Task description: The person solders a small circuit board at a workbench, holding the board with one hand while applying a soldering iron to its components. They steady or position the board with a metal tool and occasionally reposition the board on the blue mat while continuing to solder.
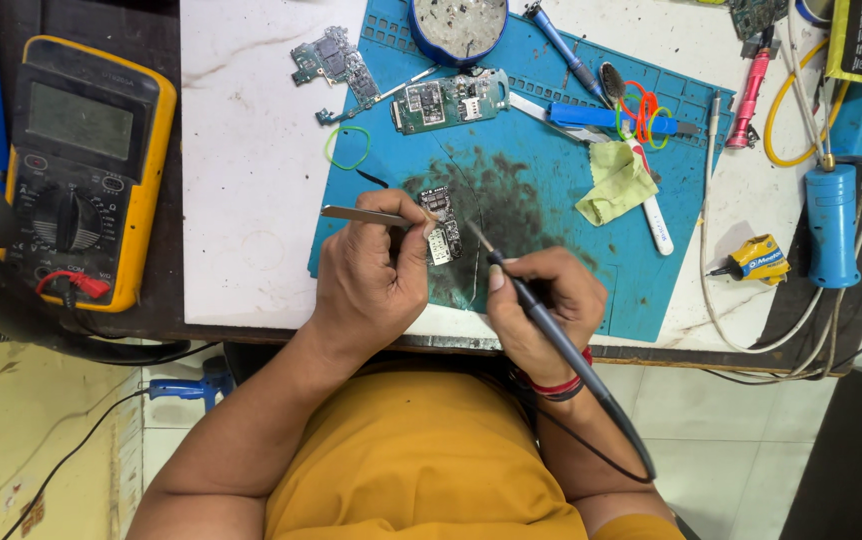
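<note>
Head view: left hand point(369, 275) clamps tweezers point(366, 215) on a small circuit board point(441, 225) mid-mat; right hand point(541, 305) grips a soldering iron point(541, 315), its tip just beside the board. A slip could scorch neighbouring parts. Blue mat point(551, 220) is stained, white worktop point(251, 180) cluttered, multimeter point(86, 165) far left.

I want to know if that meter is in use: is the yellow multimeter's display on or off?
It looks off: the grey screen of the yellow-cased multimeter at the left edge of the bench shows no digits. Its dial setting cannot be read.
</note>
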